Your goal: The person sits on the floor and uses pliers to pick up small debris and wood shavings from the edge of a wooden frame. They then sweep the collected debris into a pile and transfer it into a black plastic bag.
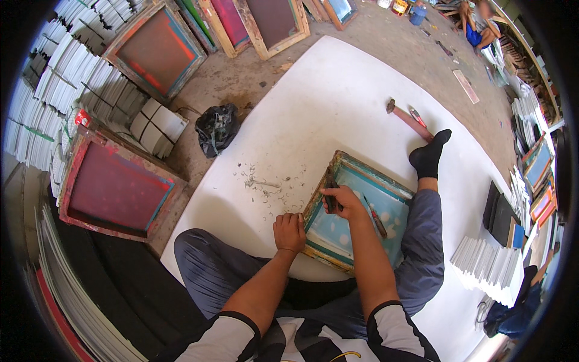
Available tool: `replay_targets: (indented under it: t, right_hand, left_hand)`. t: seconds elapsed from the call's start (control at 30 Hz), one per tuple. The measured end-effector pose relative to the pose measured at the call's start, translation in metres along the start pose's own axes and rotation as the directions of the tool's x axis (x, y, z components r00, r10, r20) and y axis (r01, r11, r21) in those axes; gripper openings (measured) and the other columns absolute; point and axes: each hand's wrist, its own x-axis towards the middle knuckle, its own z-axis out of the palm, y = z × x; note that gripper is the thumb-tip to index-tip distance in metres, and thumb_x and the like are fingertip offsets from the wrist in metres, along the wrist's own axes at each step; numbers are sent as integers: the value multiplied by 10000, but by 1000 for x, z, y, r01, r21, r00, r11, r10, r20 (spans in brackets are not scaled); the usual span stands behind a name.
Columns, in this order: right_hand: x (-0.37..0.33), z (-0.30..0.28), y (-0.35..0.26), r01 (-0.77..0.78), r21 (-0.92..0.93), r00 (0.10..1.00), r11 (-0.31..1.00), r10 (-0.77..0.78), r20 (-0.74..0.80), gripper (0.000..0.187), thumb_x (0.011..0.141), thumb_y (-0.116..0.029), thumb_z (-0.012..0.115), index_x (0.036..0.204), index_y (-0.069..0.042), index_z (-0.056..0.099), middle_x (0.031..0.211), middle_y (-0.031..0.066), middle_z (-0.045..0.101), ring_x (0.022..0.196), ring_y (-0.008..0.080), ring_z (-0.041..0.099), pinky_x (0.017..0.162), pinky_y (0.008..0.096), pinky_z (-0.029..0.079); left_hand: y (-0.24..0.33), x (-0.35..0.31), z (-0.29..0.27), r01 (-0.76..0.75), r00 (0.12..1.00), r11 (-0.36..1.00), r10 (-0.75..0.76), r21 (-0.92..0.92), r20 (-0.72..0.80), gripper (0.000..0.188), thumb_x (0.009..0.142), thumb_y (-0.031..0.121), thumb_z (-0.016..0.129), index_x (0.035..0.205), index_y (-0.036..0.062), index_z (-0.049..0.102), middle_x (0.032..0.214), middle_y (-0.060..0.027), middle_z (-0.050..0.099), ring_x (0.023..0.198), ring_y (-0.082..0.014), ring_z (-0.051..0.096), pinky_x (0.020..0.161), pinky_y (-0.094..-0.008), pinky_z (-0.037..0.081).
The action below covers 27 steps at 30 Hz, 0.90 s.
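A wooden screen-printing frame point(313, 232) with pale blue mesh lies tilted across my lap, between my legs. My right hand point(344, 202) is closed around a dark hand tool point(330, 194) above the frame's left rail; fingers hide most of it, so its exact kind is unclear. My left hand point(289, 232) rests at the outer side of the same rail, fingers curled down; whatever they may hold is hidden. On the mesh, right of my right hand, lies a slim tool with a red-and-black handle point(378, 223). Many small bits point(262, 184) are scattered left of the frame.
A hammer point(410, 120) and a red cutter-like tool point(417, 117) lie by my right foot on the white board point(289, 108). A black plastic bag point(217, 128) sits at its left edge. More frames point(117, 187) lean at left; a stack of white sheets point(482, 262) stands right.
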Motion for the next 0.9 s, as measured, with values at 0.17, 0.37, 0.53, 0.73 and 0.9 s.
replay_targets:
  t: [0.17,0.37,0.53,0.73,0.9]
  right_hand:
    - [-5,10,-3,99,-406,976,909,-167,-138,127,801,-53,699,846,13,599,664,100,621,507,221,609,439,383,524]
    - [7,-1,9,230,-881,815,414,-576,-58,195,718,-104,707,815,35,609,668,177,626,482,256,612,480,414,510]
    - [-13,18,-1,81,-969,856,232,-515,-51,290,771,-191,703,969,20,686,869,233,709,865,426,693,803,496,562]
    - [-22,73,8,185,-755,982,629,-136,128,264,861,-245,708,882,14,663,654,146,660,551,223,671,507,355,540]
    - [5,69,16,15,-555,974,832,113,196,404,1023,-381,584,1069,16,640,791,153,709,651,248,704,565,389,577]
  left_hand:
    - [-3,-1,1,-4,1000,1000,4,-14,-21,209,979,217,535,1058,94,685,1040,-83,642,1023,-307,548,885,-441,419]
    - [2,0,-1,-23,1000,999,22,-24,-17,198,968,206,548,1052,92,686,1037,-85,642,1025,-310,546,884,-442,418]
    - [-1,-1,-1,-4,1000,1000,4,-9,-21,200,968,210,551,1046,89,690,1040,-88,644,1022,-311,546,873,-447,420]
    - [-6,-4,4,-18,1000,999,17,-31,-23,195,952,212,572,1062,89,677,1064,-96,638,1034,-327,542,876,-458,422]
    - [2,-1,-8,-3,999,1000,3,10,51,197,913,191,599,1059,75,663,1075,-108,633,1045,-341,544,879,-467,423]
